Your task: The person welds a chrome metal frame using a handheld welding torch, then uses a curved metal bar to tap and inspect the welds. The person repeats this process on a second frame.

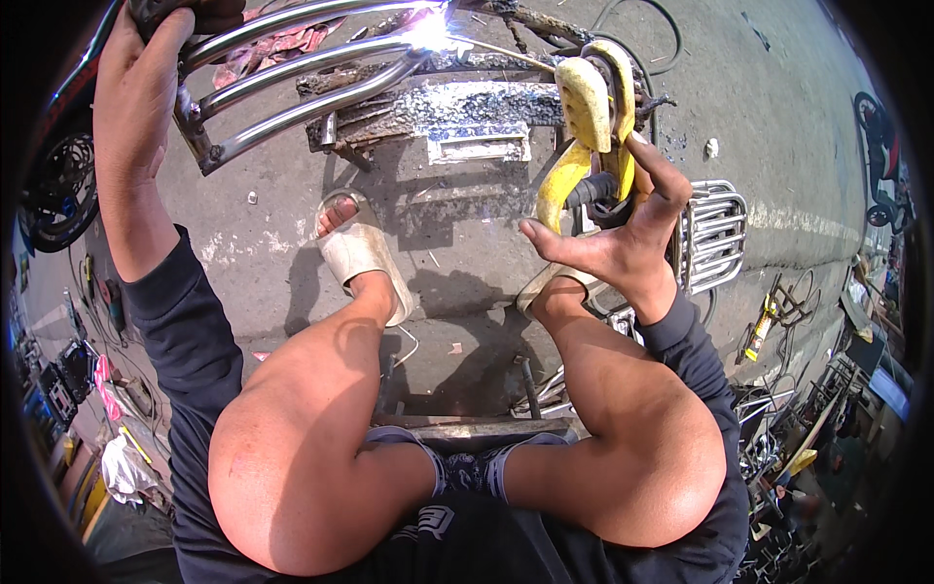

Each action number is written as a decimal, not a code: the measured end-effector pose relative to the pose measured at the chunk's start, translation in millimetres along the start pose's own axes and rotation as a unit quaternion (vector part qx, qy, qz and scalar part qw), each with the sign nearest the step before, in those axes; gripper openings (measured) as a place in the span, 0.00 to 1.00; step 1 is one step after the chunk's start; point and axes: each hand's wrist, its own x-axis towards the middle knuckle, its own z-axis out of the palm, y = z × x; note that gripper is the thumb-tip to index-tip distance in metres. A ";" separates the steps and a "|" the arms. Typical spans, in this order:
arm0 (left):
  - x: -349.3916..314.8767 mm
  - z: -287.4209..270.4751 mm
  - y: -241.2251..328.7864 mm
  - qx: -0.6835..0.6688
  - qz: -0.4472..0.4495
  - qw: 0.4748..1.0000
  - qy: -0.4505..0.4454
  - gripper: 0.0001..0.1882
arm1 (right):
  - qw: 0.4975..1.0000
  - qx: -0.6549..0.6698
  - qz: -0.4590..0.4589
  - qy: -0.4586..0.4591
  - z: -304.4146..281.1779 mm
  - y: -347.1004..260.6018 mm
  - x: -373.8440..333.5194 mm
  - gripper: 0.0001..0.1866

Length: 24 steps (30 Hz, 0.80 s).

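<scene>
Head view: right hand (642,224) curled round yellow electrode holder (587,105), thumb spread wide; rod (501,53) reaches bright arc (428,31) at chrome tube frame (292,119). Left hand (134,92) against dark object (219,14), fingers cut off by upper edge: cannot tell whether it grips. Spatter could burn bare legs (292,438) or exposed toes (338,216); knock might shift frame on crusted support (486,102). Glare hides rod tip and joint; dark object's kind unclear.

A black-tyred motorcycle wheel (60,198) stands at the frame's left edge. A crumpled white plastic bag (126,469) lies lower left; a red-and-black two-wheeler (884,161) stands upper right.
</scene>
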 end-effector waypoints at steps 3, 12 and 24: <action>0.0 0.3 0.3 0.003 -0.011 1.000 0.007 0.17 | 1.000 -0.003 -0.003 -0.004 0.1 -0.9 1.1 0.61; -1.0 0.5 1.0 -0.009 -0.003 1.000 0.001 0.17 | 1.000 0.000 -0.007 -0.021 1.2 -1.3 1.1 0.63; -4.0 2.2 0.5 0.046 -0.001 0.998 0.046 0.18 | 1.000 0.013 0.023 -0.007 1.8 2.6 -5.1 0.63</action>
